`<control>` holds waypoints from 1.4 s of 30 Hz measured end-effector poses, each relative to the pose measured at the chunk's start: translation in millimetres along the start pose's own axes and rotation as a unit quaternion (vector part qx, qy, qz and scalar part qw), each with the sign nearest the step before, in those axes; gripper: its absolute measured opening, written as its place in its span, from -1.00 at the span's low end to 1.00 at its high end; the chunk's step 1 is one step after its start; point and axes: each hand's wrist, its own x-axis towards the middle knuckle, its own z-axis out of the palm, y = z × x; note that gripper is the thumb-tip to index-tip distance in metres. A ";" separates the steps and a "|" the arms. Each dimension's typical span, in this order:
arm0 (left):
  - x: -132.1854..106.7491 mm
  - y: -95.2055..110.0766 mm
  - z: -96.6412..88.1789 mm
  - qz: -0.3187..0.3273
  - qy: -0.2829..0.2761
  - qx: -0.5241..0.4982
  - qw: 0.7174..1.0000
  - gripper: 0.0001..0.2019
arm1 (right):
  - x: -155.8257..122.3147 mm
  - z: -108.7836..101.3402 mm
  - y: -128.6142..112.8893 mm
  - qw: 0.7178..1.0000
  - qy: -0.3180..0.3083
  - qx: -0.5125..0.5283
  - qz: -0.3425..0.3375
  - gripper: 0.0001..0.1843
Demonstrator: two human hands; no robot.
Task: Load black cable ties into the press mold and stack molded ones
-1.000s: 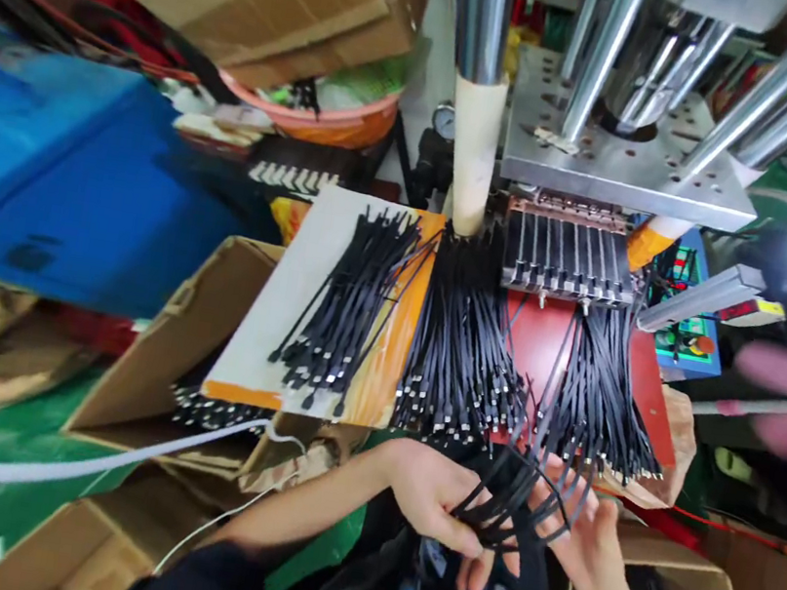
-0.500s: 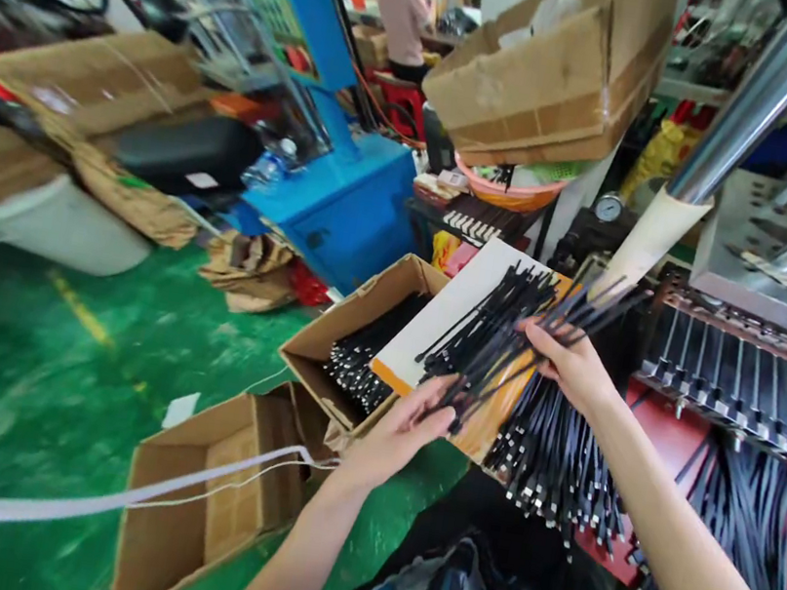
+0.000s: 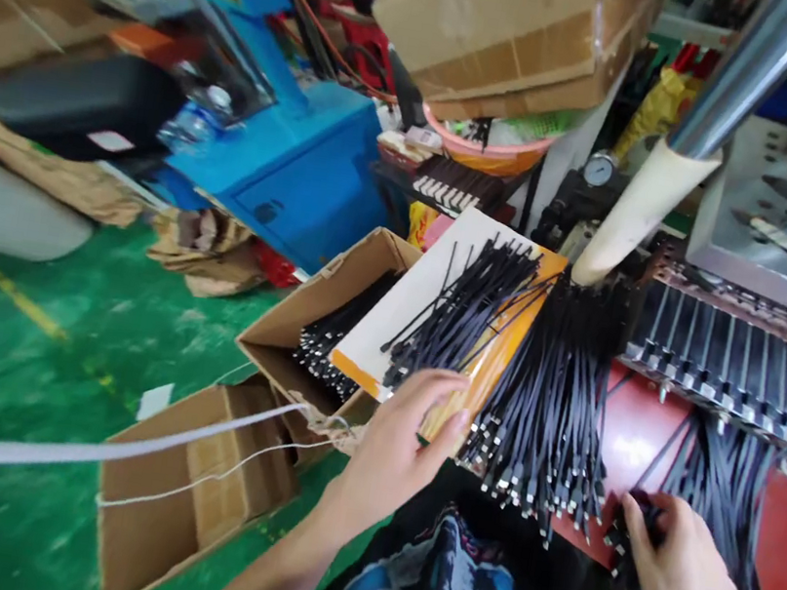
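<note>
A white and orange board [image 3: 431,286] carries a loose pile of black cable ties [image 3: 469,311]. My left hand [image 3: 399,454] hovers at the board's near edge, fingers stretched out over the tie ends and holding nothing. A thick bundle of black ties [image 3: 552,398] lies in the middle on the red table [image 3: 639,435]. At the right, my right hand [image 3: 673,574] curls into another bundle of black ties [image 3: 726,493], its fingers closed on a clump of them.
An open carton [image 3: 308,317] with more ties stands left of the board, and an empty carton [image 3: 187,491] lies on the green floor. A metal press with steel columns [image 3: 744,76] and a ribbed mould [image 3: 716,358] stands behind. A white strap [image 3: 81,451] crosses the foreground.
Both hands have let go of the ties laid on the board. My right hand has swung right and down to the right-hand bundle; my left hand has opened at the board's edge.
</note>
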 end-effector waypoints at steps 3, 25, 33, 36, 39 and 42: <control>44.1 21.2 43.9 0.007 -0.112 0.076 0.991 -0.73 | -6.8 5.2 -11.4 0.999 0.029 -0.012 -0.019 -0.52; 116.1 26.0 86.6 -0.070 -0.149 -0.228 0.960 -0.53 | -35.3 -66.2 -15.7 0.842 -0.073 0.534 -0.016 -0.78; 60.1 73.4 75.3 -0.161 -0.374 -0.358 0.840 -0.42 | -29.6 -55.6 -79.7 0.831 -0.067 0.528 -0.161 -0.73; 36.5 86.2 78.0 -0.141 -0.400 -0.359 0.831 -0.42 | -28.5 -59.0 -80.9 0.839 -0.096 0.496 -0.202 -0.74; 20.9 87.2 84.1 -0.072 -0.390 -0.309 0.865 -0.49 | -26.0 -67.4 -67.1 0.836 -0.163 0.489 -0.191 -0.86; 8.0 82.2 93.0 0.002 -0.406 -0.231 0.884 -0.54 | -21.9 -68.0 -61.1 0.819 -0.146 0.542 -0.125 -0.78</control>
